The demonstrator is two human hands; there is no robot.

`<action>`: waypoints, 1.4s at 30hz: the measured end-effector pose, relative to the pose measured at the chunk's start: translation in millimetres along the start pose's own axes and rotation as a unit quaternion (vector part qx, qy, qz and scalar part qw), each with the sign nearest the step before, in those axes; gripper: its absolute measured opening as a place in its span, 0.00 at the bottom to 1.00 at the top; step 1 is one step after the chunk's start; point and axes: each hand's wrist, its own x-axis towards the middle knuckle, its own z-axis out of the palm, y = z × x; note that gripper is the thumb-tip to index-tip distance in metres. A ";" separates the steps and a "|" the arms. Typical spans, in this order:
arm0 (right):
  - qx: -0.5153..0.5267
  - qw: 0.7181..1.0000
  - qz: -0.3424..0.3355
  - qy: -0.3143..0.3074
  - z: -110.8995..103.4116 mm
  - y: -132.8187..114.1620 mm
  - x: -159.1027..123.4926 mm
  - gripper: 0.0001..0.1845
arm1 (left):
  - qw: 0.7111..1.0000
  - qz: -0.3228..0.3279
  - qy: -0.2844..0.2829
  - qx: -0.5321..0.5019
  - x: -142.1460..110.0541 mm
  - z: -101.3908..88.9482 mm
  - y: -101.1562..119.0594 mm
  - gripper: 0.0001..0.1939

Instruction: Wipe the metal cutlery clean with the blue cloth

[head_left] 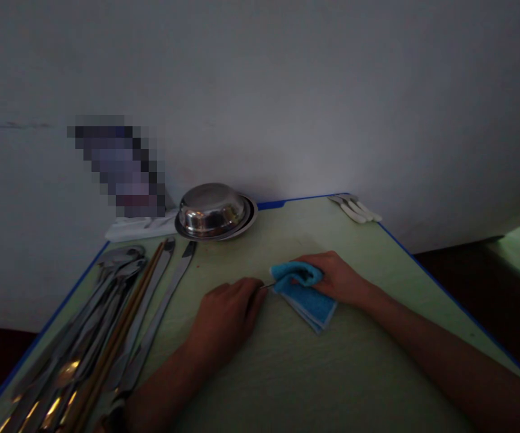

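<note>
My left hand [229, 316] is closed over one end of a thin metal utensil [266, 285] in the middle of the table. Only a short stretch of it shows, so its kind stays hidden. Wrapped around the other part is a folded blue cloth [310, 300], which my right hand [338, 278] grips from the right side. The cloth's loose corner hangs down toward the tabletop. Left of my left hand lie metal table knives [165, 307], the nearest things to that forearm.
Wooden chopsticks [122, 325] and several metal spoons and other utensils [83, 328] line the table's left side. An upturned steel bowl [212, 210] stands by the wall. Several white-handled forks [354, 209] lie at the far right corner. A blurred-out object [119, 168] leans at the back left.
</note>
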 end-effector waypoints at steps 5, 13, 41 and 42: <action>0.011 0.998 0.064 0.023 -6.8 7.2 1.7 0.12 | 0.999 -0.022 -0.020 0.019 2.4 -0.7 0.5 0.15; 0.129 0.974 0.161 0.097 1.2 11.7 8.0 0.15 | 0.996 -0.054 0.003 -0.068 1.8 -3.3 -0.2 0.15; 0.060 0.974 0.119 0.183 19.0 24.4 57.6 0.17 | 0.982 -0.105 0.031 -0.154 0.2 -2.6 0.1 0.17; 0.056 0.974 0.124 0.184 19.0 24.6 59.2 0.17 | 0.981 -0.107 0.032 -0.161 -0.5 -3.1 0.6 0.18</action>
